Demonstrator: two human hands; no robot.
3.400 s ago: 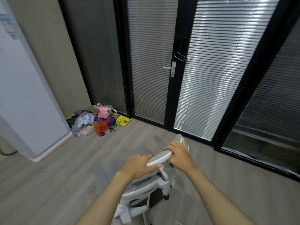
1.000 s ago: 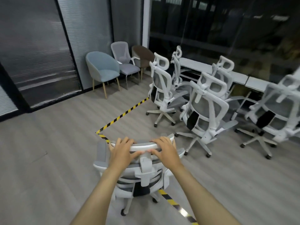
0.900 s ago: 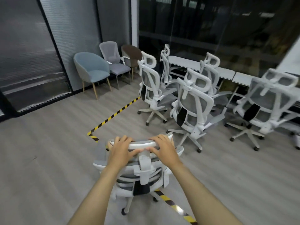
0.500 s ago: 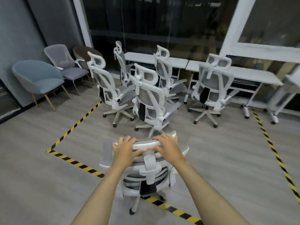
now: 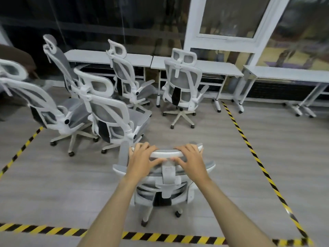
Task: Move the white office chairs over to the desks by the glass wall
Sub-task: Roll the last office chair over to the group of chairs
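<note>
Grey plank flooring (image 5: 267, 157) fills the room, marked off by black-and-yellow hazard tape (image 5: 249, 145) that runs along the near edge and up the right side toward white desks (image 5: 210, 67) lined against the dark glass wall (image 5: 124, 20). Reflections in the glass make whatever lies behind it hard to read. At the far left, one white chair (image 5: 41, 102) is blurred and its headrest cut by the frame edge; a brown shape behind it is too dim to identify. Four more white chairs stand near the desks, one (image 5: 181, 82) facing a desk squarely.

The held chair (image 5: 165, 186) stands just inside the near tape line, its seat mostly hidden under its own backrest and the person's forearms. The left hand (image 5: 140, 161) and the right hand (image 5: 192, 159) sit side by side on its headrest (image 5: 167, 153), fingers curled over the top edge and thumbs underneath, gripping it. Both arms reach forward, nearly straight.
</note>
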